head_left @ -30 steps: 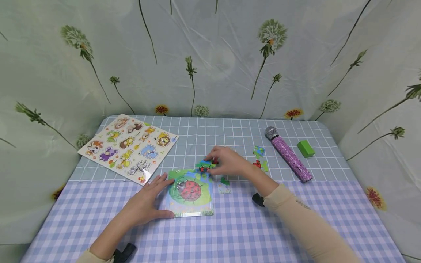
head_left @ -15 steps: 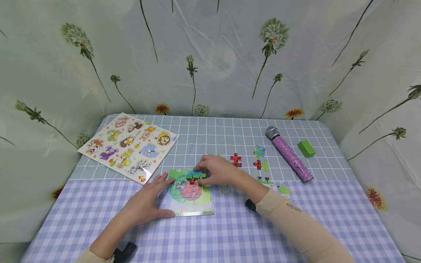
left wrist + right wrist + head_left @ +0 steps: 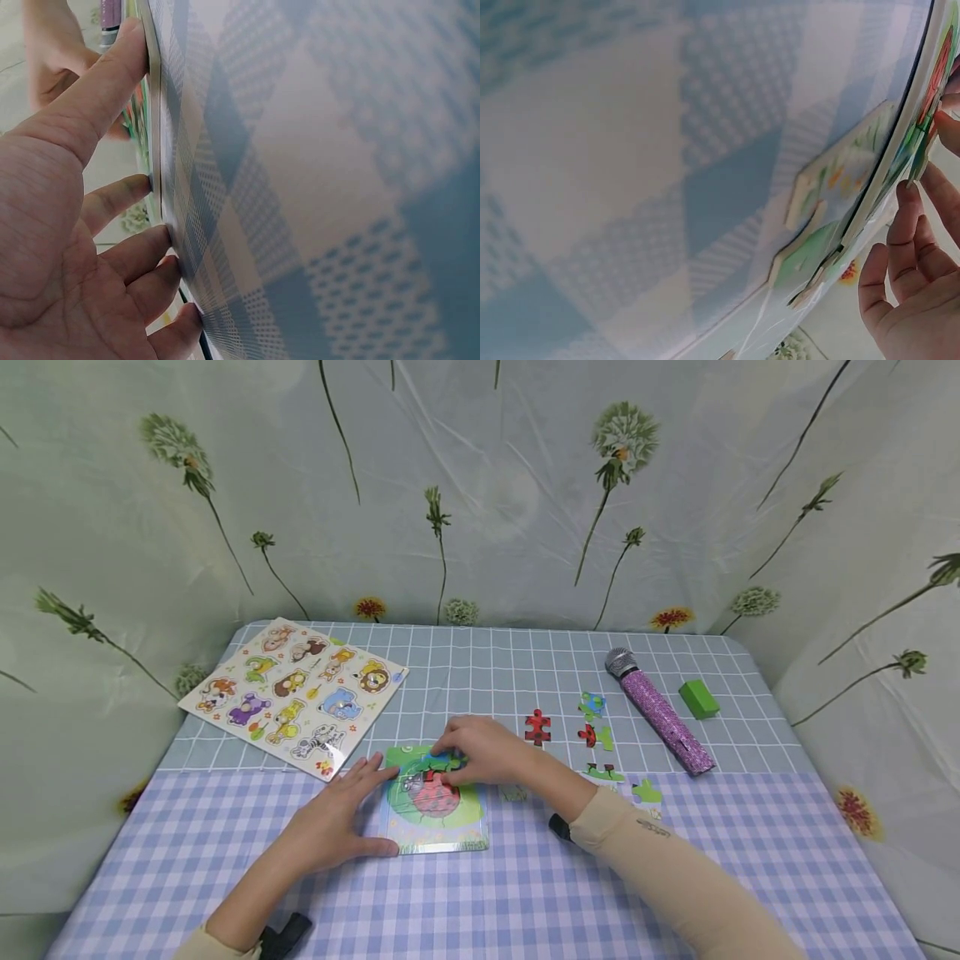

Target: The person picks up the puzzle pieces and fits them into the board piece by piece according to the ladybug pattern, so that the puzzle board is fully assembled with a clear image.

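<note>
A jigsaw tray (image 3: 441,833) with a ladybug picture lies on the blue checked cloth. My left hand (image 3: 330,818) rests against the tray's left side, its thumb and fingers extended; in the left wrist view, the fingertips touch the tray edge (image 3: 154,112). Over the upper part of the tray, my right hand (image 3: 487,752) pinches a green and blue jigsaw piece (image 3: 442,762) with some red below it. The right wrist view shows that piece (image 3: 921,154) low against the tray surface, partly hidden by fingers. Whether it lies flat cannot be told.
Loose jigsaw pieces lie right of the tray, among them a red one (image 3: 537,727) and a green one (image 3: 647,791). Beyond them are a glittery purple microphone (image 3: 663,718) and a green block (image 3: 699,699). An animal puzzle board (image 3: 296,697) lies at the back left.
My right hand has moved left with the jigsaw piece, from the tray's upper right corner onto its upper middle, uncovering the red piece. The left hand stays in place.
</note>
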`<state>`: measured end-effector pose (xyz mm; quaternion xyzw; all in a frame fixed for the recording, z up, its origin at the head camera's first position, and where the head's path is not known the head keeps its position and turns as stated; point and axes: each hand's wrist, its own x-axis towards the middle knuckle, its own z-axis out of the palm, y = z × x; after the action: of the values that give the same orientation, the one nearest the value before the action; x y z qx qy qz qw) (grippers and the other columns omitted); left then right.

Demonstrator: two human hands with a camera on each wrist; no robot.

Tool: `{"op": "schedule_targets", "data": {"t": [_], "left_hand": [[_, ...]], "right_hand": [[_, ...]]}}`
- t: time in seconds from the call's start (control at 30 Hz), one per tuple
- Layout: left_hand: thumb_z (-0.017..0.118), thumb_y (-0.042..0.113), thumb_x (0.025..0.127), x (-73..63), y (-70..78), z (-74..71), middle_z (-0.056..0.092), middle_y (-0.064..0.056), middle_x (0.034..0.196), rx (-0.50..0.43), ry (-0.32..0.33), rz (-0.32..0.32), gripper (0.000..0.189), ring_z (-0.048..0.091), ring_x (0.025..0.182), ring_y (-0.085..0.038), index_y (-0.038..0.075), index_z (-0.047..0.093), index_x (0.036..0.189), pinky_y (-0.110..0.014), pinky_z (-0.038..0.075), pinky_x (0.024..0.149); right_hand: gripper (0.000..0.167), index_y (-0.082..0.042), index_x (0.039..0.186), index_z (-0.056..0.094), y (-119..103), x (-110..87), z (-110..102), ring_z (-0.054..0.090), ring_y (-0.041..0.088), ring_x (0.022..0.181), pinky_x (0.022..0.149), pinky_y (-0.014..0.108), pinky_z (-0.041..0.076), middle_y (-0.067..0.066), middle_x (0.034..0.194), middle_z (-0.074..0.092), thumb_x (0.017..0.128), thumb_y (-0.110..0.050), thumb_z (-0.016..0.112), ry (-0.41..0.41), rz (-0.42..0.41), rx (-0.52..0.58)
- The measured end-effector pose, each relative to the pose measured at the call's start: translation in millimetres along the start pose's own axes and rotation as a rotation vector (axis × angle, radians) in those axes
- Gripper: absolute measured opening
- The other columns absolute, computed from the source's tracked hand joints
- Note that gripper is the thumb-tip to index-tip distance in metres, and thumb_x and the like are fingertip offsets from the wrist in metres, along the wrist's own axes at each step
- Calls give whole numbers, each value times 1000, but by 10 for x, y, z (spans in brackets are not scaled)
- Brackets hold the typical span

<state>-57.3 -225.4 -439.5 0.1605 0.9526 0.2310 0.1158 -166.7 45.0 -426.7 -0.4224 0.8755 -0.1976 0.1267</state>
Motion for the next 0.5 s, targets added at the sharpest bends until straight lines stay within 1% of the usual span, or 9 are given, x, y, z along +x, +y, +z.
{"op": "schedule_targets", "data": {"t": [0.23, 0.37, 0.5], "left_hand": [[93, 62, 71, 4, 13, -7, 36, -19, 174, 2, 3, 2, 109, 34, 160, -49, 19, 49, 161, -76, 39, 118], [93, 62, 71, 6, 16, -7, 36, -19, 174, 1, 3, 2, 108, 34, 160, -49, 19, 50, 161, -76, 39, 118], [94, 62, 71, 5, 5, 1, 37, -19, 174, 4, 3, 1, 107, 34, 159, -49, 20, 50, 160, -77, 41, 117]], "right_hand": [[38, -16, 128, 80, -15, 53, -4, 65, 12, 101, 90, 32, 57, 0, 117, 73, 95, -36, 84, -23, -4, -41], [37, -17, 126, 81, -24, 65, -3, 68, 13, 104, 91, 35, 59, 0, 117, 74, 94, -36, 85, -18, -10, -54], [36, -18, 124, 82, -22, 71, 21, 67, 13, 99, 87, 34, 58, -1, 112, 74, 93, -36, 86, -6, -19, -78]]}}
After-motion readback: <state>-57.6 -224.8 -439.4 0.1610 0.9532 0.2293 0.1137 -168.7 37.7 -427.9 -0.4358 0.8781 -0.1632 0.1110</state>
